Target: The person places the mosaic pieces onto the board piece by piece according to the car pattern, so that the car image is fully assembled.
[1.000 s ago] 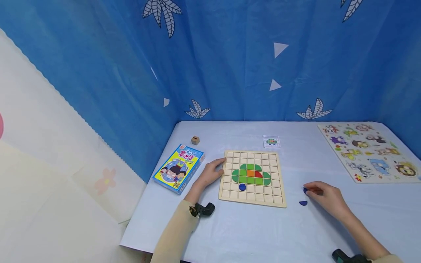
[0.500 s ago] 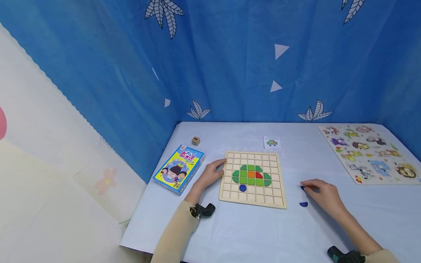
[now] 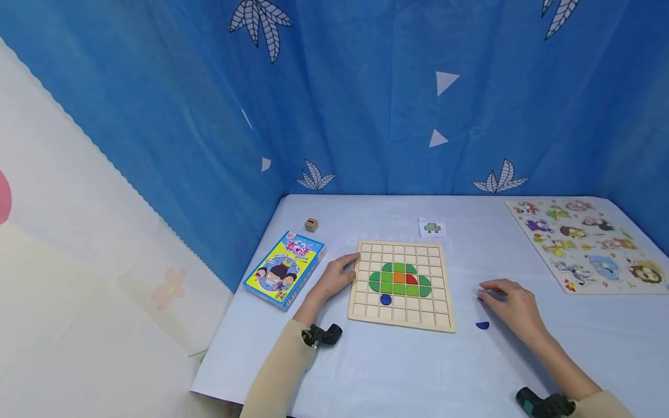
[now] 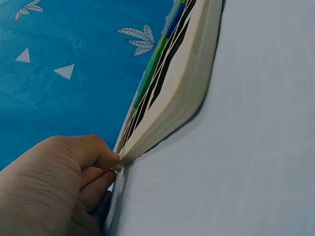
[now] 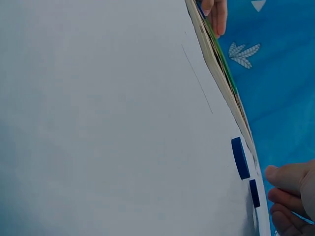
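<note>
A wooden grid board bears green, orange and red pieces in a rounded figure, with a blue disc below them. At the board's left edge, my left hand touches the wood with its thumb and index finger; the left wrist view has these fingertips at the rim. My right hand hovers right of the board, thumb and index finger apart. Two blue half-discs lie by it in the right wrist view, the nearer one just off the fingertips and the other farther from them.
A small card printed with a similar figure lies behind the board. To the left are a blue and yellow box and a small wooden cube. An animal puzzle board lies at the right. Blue curtain hangs behind the table.
My right hand has shifted slightly left and let go of the blue half-disc it pinched, which now lies under its fingertips. My left hand stays at the board's edge.
</note>
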Demonstrator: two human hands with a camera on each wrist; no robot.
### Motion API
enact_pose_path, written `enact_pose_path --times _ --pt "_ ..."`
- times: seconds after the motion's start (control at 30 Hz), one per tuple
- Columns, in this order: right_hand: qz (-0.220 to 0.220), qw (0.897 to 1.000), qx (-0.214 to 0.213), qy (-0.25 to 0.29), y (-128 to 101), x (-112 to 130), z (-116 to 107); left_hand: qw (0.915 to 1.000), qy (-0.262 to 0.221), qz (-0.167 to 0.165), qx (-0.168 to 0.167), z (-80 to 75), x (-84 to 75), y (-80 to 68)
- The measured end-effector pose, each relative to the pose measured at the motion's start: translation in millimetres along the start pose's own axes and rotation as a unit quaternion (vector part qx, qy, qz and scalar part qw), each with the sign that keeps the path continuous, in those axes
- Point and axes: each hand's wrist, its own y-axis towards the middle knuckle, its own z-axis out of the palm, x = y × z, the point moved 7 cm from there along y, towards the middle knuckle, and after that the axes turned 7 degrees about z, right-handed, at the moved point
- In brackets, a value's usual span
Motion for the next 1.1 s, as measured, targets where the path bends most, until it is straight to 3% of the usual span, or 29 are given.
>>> enact_pose_path --times 0.87,1.1 --pt "0.012 0.999 0.032 -0.001 1.9 -6.9 8.7 1.0000 -0.004 0.003 0.003 0.2 -1.2 -0.2" --pt "0.037 0.999 0.016 -0.012 2.4 -8.3 2.5 1.0000 -0.001 0.004 0.002 -0.9 -2.4 -0.1"
